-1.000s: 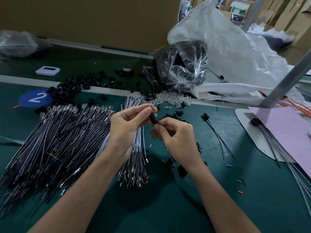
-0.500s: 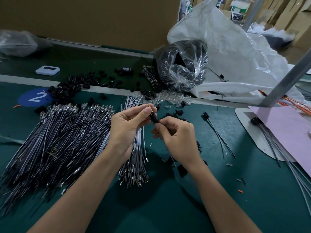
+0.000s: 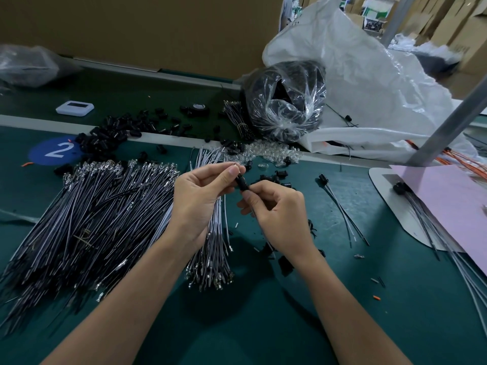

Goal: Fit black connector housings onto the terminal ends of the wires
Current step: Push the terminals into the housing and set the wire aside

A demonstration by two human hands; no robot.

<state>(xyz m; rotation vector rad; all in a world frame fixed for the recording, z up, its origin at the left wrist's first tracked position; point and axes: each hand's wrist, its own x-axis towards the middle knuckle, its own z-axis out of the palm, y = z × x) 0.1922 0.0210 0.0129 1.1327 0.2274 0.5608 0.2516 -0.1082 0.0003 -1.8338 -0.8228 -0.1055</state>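
While a black connector housing (image 3: pixel 242 182) is held up between both hands, its upper end is pinched between the thumb and forefinger of the left hand (image 3: pixel 200 198), the other fingers being curled loosely behind. Its lower end is gripped by the thumb and forefinger of the right hand (image 3: pixel 276 214), whose remaining fingers are folded towards the palm. A thin wire (image 3: pixel 252 209) is glimpsed under that hand, but how far it is seated in the housing cannot be told. Directly beneath the hands, a bundle of pale grey wires (image 3: pixel 214 241) is laid on the green table (image 3: pixel 263 325), its metal terminal ends turned towards the person. To the left, a far larger pile of dark wires (image 3: pixel 92 219) is spread out. Loose black housings (image 3: pixel 274 177) are scattered just behind the hands, and a heap of them (image 3: pixel 105 135) is gathered farther left beside a blue disc marked 2 (image 3: pixel 56 150). Small clear plastic parts (image 3: pixel 268 154) are strewn near the table's far edge. To the right, a finished pair of wires with a housing fitted (image 3: pixel 340 206) is set down near a pink sheet (image 3: pixel 448 201).
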